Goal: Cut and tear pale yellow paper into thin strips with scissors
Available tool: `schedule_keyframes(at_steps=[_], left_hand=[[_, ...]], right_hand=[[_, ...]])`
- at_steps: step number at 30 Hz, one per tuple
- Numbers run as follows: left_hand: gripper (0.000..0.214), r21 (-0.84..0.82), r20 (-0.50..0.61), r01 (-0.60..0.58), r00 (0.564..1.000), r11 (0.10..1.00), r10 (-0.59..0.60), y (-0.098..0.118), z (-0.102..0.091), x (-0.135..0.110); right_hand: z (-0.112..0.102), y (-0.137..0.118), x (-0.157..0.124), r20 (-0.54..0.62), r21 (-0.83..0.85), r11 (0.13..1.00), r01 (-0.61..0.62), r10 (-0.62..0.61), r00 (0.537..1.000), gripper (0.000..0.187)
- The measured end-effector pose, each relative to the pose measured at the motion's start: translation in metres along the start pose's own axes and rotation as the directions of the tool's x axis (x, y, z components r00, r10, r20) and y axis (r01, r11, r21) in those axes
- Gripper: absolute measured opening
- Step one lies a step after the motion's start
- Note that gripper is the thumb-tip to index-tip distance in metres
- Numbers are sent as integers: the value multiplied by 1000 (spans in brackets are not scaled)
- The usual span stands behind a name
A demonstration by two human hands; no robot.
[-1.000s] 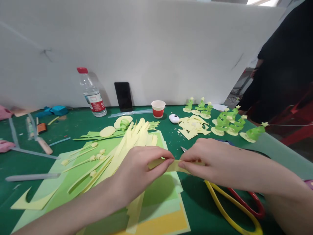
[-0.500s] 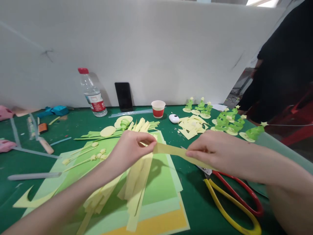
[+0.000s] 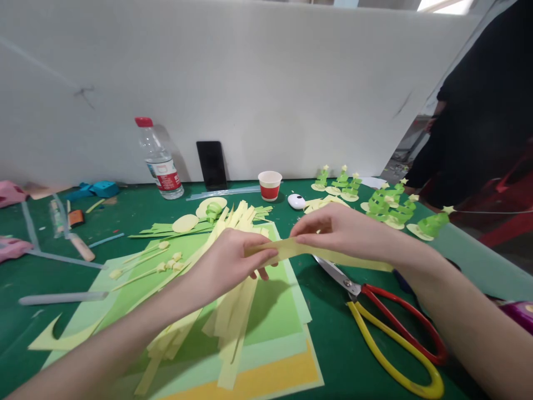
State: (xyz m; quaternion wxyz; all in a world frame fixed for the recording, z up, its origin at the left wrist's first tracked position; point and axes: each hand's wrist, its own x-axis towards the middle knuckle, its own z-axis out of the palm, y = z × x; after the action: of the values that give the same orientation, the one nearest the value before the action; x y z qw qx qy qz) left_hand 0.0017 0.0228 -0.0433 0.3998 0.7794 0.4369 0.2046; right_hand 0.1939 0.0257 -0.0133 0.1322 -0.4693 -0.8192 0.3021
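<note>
A pale yellow paper strip point(image 3: 291, 248) stretches between my two hands above the stacked paper. My left hand point(image 3: 237, 255) pinches one end of it between thumb and fingers. Further along, my right hand point(image 3: 333, 226) grips the strip, and its loose end trails out under my right wrist. Below lie more yellow paper strips point(image 3: 237, 322), fanned over green paper sheets point(image 3: 275, 322). Open scissors point(image 3: 353, 289) with one red and one yellow handle lie on the table under my right arm. Left of my hands are several thin strips with small folded stars point(image 3: 162, 266) at their ends.
Along the back stand a water bottle point(image 3: 164, 172), a phone point(image 3: 211, 165) and a paper cup point(image 3: 270, 186). A white case point(image 3: 296, 201) and several green spiral paper trees point(image 3: 378, 205) are at the right. Glue guns point(image 3: 14, 248) lie far left. A person in dark clothes point(image 3: 491, 105) stands at right.
My right hand has moved left along the strip, closer to my left hand, so a longer tail hangs on the right. The scissors' blades now show more.
</note>
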Motion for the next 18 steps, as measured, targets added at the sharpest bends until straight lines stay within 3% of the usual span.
schedule_keyframes(at_steps=[4, 12, 18], left_hand=[[24, -109, 42, 102, 994, 989, -98, 3, 0, 0], [27, -158, 79, 109, 992, 981, -98, 10, 6, -7], [27, -170, 76, 108, 992, 980, -96, 14, 9, -12]], right_hand=[[5, 1, 8, -128, 116, 992, 58, -43, 991, 16], [19, -10, 2, -148, 120, 984, 135, -117, 982, 9], [20, -13, -2, -86, 143, 983, 118, -106, 991, 8]])
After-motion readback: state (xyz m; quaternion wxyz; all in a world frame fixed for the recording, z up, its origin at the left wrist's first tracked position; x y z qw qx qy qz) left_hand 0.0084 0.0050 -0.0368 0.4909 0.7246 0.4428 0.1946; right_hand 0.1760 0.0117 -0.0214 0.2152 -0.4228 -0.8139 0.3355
